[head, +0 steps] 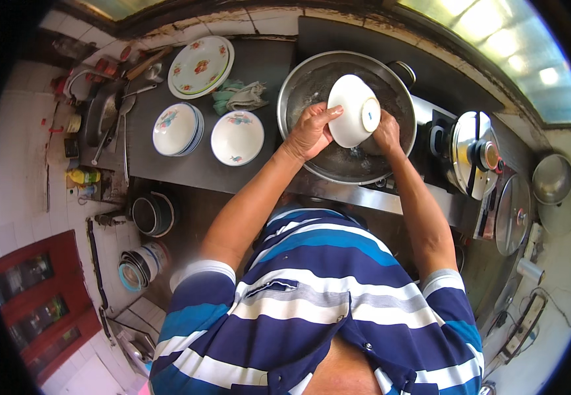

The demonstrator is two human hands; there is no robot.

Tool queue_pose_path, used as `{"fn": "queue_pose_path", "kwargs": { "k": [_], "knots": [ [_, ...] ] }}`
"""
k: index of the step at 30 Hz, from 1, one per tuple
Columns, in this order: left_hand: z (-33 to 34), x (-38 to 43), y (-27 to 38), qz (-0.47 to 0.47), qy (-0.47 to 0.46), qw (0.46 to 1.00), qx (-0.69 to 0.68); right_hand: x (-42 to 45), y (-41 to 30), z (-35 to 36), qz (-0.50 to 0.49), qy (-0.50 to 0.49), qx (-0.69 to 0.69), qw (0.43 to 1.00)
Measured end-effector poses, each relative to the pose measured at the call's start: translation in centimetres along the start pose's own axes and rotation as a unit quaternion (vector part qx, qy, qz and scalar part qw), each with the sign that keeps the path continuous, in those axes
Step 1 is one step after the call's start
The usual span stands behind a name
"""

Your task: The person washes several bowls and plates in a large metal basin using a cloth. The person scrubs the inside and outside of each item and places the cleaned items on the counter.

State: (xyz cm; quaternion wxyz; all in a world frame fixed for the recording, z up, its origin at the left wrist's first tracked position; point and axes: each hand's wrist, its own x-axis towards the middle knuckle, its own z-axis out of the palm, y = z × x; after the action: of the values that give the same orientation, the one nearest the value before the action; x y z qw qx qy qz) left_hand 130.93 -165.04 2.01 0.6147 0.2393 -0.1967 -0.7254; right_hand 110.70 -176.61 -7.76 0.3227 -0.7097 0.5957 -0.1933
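Note:
My left hand (311,129) grips the rim of a white ceramic bowl (349,106), thumb on its outer side. The bowl is tipped on its side, so its foot ring faces right. Behind that foot, my right hand (387,132) reaches to the bowl's far side; its fingers are mostly hidden, and whether they hold anything cannot be seen. Both hands are over a wide metal basin (289,89) with water in it. To the left stand a single flower-patterned bowl (237,138) and a stack of similar bowls (174,129).
Flowered plates (200,66) are stacked at the back left, near crumpled cloths (241,96). A lidded pot (470,153) stands to the right of the basin. Ladles and spatulas (126,106) lie at the counter's left end. Nested pots (152,215) sit below the counter.

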Motion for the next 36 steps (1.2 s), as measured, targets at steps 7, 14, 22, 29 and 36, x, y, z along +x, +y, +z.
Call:
{"fn": "queue_pose_path", "kwargs": {
  "k": [7,14,22,29,36],
  "knots": [
    [1.7,-7.2,7.6,0.128,0.081,0.882,0.447,-1.0,0.9,-0.1,-0.096,-0.038,-0.1,0.99],
    [-7.1,-12.7,8.2,0.204,0.107,0.548,0.804,-1.3,0.7,-0.2,-0.099,-0.045,-0.106,0.988],
    [-14.7,-15.5,4.4,0.147,0.125,0.466,0.864,-1.4,-0.2,-0.9,-0.092,-0.09,-0.127,0.984],
    [-14.9,-15.8,2.6,0.099,0.125,0.435,0.886,-1.6,-1.1,-1.3,-0.096,-0.082,-0.144,0.981],
    [-15.1,-15.7,3.1,0.129,0.144,0.402,0.895,-2.0,-1.2,-0.9,-0.176,-0.069,-0.089,0.978]
  ]
}}
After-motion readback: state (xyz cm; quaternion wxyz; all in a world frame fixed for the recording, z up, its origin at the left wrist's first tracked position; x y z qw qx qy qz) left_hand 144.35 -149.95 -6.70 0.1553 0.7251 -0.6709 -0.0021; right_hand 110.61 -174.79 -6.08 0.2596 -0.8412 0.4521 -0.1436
